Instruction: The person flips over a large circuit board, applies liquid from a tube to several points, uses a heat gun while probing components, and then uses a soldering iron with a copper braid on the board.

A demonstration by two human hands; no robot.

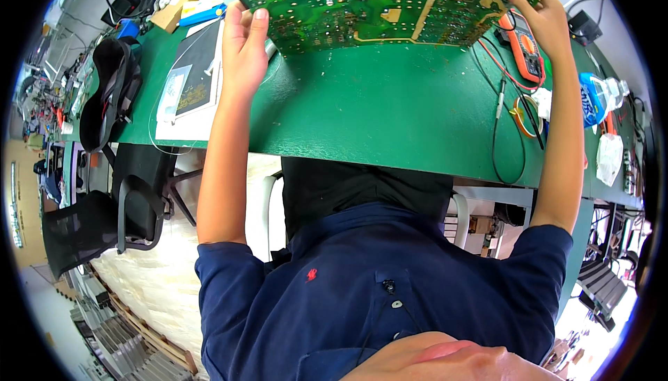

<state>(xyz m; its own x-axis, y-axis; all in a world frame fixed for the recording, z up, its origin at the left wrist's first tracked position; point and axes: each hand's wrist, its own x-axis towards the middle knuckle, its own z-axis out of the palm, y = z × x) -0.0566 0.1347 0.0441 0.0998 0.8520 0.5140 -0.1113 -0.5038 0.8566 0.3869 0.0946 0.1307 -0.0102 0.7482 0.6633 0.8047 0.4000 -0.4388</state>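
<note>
A large green circuit board [376,16] is held up at the far part of the green bench top [362,109], showing a face with solder points and copper strips. My left hand [245,47] grips its left end, thumb upward along the edge. My right hand [539,16] grips the upper right corner. An orange-cased multimeter [522,50] with red and black leads lies below and right of the board. Beside my left forearm are white sheets with a dark panel [198,78] on them.
A black bag [97,102] and a cardboard box [167,16] sit at the left. At the right are a tape roll [522,116], a blue-labelled bottle [598,99] and a white packet [609,158]. Black chairs [83,224] stand below the bench's left side.
</note>
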